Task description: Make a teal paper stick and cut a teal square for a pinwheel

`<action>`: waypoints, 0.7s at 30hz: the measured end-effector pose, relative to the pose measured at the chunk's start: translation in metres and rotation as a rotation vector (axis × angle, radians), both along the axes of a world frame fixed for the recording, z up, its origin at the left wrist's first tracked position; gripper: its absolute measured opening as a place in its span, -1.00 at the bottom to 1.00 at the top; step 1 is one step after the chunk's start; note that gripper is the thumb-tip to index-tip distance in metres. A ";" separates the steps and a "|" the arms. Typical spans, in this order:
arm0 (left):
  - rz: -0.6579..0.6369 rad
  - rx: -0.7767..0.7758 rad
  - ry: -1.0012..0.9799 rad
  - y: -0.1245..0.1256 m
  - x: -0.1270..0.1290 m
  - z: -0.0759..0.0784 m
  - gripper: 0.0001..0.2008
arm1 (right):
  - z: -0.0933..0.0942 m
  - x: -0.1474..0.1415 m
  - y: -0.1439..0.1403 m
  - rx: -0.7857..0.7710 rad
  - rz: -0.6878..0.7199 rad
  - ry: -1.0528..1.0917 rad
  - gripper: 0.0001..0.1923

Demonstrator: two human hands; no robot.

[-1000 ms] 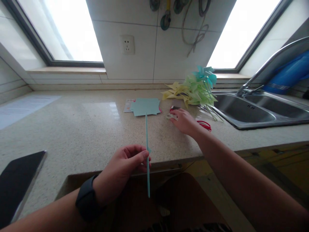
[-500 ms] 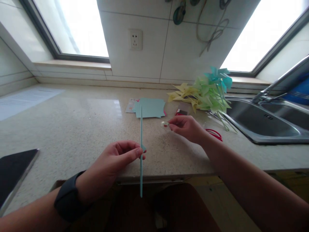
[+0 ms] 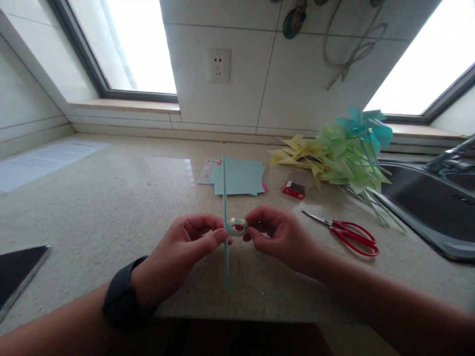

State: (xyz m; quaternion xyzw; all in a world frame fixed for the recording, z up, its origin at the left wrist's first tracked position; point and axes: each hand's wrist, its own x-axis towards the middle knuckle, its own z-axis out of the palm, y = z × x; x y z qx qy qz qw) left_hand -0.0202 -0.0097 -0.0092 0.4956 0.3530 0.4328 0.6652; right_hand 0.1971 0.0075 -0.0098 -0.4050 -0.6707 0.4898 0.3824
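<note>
My left hand [image 3: 198, 237] pinches a thin pale-blue stick [image 3: 224, 193] between thumb and fingers, so that it stands upright in front of me. A small pale scrap at my left fingertips is too blurred to make out. My right hand [image 3: 276, 232] is closed on a small roll of clear tape [image 3: 238, 226], gripping its right side. The roll's left edge is right beside the stick, close to my left fingertips; whether they touch I cannot tell. Behind them lies a stack of light-blue paper squares [image 3: 243, 175] on the counter.
Red-handled scissors [image 3: 354, 237] lie right of my right hand, near a small red-and-clear box [image 3: 295, 185]. Yellow, green and blue paper pinwheels [image 3: 334, 148] are heaped by the sink [image 3: 415, 202]. A dark flat object [image 3: 22, 269] and a printed sheet [image 3: 48, 163] are at left.
My right hand has brought the tape roll left and toward me, up to the stick. My left hand still holds the stick. The view has shifted, showing the scissors fully.
</note>
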 end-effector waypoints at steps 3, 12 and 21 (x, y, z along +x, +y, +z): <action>0.019 -0.037 -0.022 0.000 -0.004 -0.003 -0.86 | 0.004 -0.010 0.003 -0.037 0.040 0.066 -0.66; 0.051 -0.108 0.016 -0.001 -0.012 -0.006 -0.80 | 0.013 -0.010 0.011 0.049 0.352 -0.033 -0.77; 0.046 -0.154 0.062 -0.003 -0.010 -0.008 -0.77 | 0.004 -0.007 0.012 0.193 0.248 -0.077 -0.84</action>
